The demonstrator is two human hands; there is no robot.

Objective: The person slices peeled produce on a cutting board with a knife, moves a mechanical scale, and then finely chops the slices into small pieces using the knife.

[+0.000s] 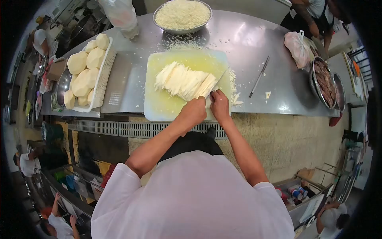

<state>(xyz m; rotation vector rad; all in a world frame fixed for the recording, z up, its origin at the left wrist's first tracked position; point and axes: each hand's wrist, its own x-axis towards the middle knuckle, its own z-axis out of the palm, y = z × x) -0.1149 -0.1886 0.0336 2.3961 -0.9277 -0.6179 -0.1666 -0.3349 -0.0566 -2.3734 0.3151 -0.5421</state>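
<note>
A pile of pale sliced root vegetable (pixel 185 81) lies slantwise across a yellow-white cutting board (pixel 159 104). My left hand (pixel 193 112) has its fingers curled and pressed on the near right end of the pile. Beside it, my right hand (pixel 220 105) is closed round the handle of a kitchen knife (pixel 219 81). Its blade points away from me, alongside the right end of the slices. My hand hides the handle. Fine pale shreds are scattered on the steel table (pixel 248 44) around the board.
A metal bowl heaped with chopped pale bits (pixel 182 16) stands behind the board. At left, a white basket (pixel 104 73) holds several peeled roots. A thin metal rod (pixel 260 76) lies right, with a bowl of brown strips (pixel 323 81) farther over. Other people work around the kitchen.
</note>
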